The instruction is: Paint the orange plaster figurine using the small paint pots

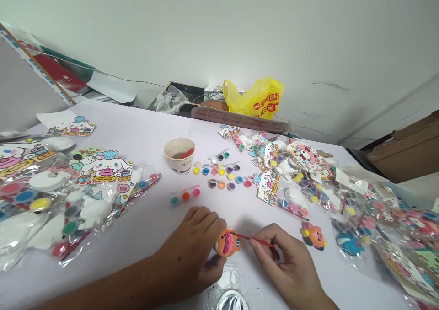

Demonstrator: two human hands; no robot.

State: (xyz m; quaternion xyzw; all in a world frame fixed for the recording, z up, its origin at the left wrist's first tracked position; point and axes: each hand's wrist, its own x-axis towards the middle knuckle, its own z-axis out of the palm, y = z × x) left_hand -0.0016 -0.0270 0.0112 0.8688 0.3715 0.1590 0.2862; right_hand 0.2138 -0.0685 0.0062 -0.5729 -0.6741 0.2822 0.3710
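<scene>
My left hand is closed around a small orange painted figurine with pink and dark purple markings and small blue patches. In my right hand is a thin red paintbrush, held in a pinch. The brush tip meets the upper part of the figurine, and the fingers of my left hand cover its left side. Just beyond my hands lie small open paint pots, among them an orange pot and a teal pot. A paper cup with murky liquid and a red object inside stands behind them.
Plastic packs of white figurines and paints cover the left side. More packs crowd the right. A painted orange figurine lies right of my right hand. A yellow bag sits at the back. Clear tape lies at the front.
</scene>
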